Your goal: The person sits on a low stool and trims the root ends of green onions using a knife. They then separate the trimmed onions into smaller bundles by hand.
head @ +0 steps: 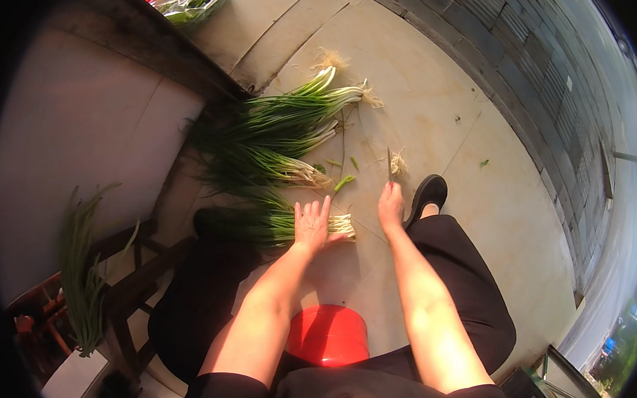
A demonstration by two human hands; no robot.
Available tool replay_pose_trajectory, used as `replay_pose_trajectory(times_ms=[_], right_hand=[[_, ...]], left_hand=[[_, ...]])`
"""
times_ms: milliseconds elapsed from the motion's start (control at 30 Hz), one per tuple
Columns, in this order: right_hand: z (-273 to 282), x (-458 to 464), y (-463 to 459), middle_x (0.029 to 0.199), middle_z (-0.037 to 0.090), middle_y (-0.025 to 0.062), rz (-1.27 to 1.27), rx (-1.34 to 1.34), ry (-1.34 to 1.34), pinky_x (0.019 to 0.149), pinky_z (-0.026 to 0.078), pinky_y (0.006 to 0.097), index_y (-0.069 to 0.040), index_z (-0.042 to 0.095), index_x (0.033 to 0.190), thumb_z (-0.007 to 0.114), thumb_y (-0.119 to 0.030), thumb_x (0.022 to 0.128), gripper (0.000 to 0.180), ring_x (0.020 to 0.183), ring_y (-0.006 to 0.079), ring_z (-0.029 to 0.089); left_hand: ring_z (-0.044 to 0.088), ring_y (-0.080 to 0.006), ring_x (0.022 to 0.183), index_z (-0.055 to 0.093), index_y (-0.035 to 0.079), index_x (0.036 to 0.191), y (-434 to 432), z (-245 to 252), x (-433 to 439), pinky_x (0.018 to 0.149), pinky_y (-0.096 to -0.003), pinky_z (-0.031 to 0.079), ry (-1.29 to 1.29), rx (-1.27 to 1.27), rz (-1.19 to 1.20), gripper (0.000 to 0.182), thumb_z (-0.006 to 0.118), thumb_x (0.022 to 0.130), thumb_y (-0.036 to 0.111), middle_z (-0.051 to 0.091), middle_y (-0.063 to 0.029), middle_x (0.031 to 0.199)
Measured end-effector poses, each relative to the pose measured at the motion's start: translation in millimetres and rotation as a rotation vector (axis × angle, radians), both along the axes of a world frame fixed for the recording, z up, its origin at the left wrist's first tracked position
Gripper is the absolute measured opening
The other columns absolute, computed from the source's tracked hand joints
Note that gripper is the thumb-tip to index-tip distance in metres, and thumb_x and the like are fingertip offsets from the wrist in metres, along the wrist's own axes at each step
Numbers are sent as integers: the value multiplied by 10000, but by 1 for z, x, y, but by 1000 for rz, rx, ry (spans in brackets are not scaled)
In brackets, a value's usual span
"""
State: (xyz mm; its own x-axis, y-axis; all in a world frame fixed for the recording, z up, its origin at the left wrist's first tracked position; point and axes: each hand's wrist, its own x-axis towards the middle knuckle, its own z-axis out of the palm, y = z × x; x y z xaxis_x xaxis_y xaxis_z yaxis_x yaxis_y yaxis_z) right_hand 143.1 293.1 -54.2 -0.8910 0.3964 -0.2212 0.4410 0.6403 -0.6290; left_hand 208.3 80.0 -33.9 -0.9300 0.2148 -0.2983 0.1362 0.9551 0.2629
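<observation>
My left hand [311, 228] lies with fingers spread across a bunch of green onions [273, 223]. That bunch's white ends are cut even, without roots, and point right. In my right hand [390, 203] is a knife [389, 164], its thin blade seen edge-on and pointing away from me. Beside the blade lies a clump of cut-off roots [399, 164]. Farther off, another bunch of green onions [289, 165] and a larger heap of them [313, 109] still carry their stringy roots. Shadow hides most of the leaf tips on the left.
Green scraps [345, 182] lie on the tiled floor [465, 266]. A red bucket or stool [329, 335] is between my legs. At left, long green stalks [80, 279] hang by a wooden chair frame [119, 298]. A plastic bag of greens [194, 4] sits at the top.
</observation>
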Motion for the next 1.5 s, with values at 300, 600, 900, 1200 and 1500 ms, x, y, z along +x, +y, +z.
replay_pose_trajectory(times_ms=[300, 600, 900, 1200, 1500], right_hand=[[-2, 68, -48, 1037, 674, 172, 289, -1, -199, 785, 515, 505, -121, 610, 1075, 460, -358, 992, 293, 932, 403, 647], [2, -7, 25, 981, 660, 171, 279, 339, -302, 747, 514, 548, -124, 542, 1080, 440, -352, 1005, 261, 886, 422, 652], [0, 15, -1, 979, 687, 199, 33, 36, -227, 764, 509, 504, -107, 602, 1064, 447, -373, 1004, 314, 940, 407, 649], [8, 28, -22, 1048, 676, 215, 20, -33, -360, 839, 486, 500, -77, 610, 1128, 426, -413, 989, 408, 1003, 427, 628], [-5, 47, -23, 978, 679, 221, 44, -46, -338, 781, 497, 526, -82, 585, 1058, 440, -384, 995, 341, 931, 438, 639]], left_hand=[[399, -351, 1289, 415, 147, 1455, -70, -25, -94, 1068, -468, 323, 306, -387, -44, 703, 647, 792, 156, 426, -124, 1429], [451, -299, 1172, 498, 225, 1388, -78, -30, -105, 941, -421, 402, 236, -339, -26, 573, 567, 832, 104, 504, -54, 1259], [544, -274, 1043, 526, 85, 1278, 0, -22, -112, 796, -407, 484, 34, -150, 143, 516, 689, 811, 234, 556, -92, 1086], [524, -296, 1090, 630, 99, 1122, 17, -2, -117, 881, -435, 447, -65, -29, 92, 403, 726, 812, 337, 597, -82, 1084], [593, -302, 988, 665, 96, 941, 18, -22, -131, 849, -439, 456, -15, 10, 141, 233, 643, 882, 320, 655, -103, 980]])
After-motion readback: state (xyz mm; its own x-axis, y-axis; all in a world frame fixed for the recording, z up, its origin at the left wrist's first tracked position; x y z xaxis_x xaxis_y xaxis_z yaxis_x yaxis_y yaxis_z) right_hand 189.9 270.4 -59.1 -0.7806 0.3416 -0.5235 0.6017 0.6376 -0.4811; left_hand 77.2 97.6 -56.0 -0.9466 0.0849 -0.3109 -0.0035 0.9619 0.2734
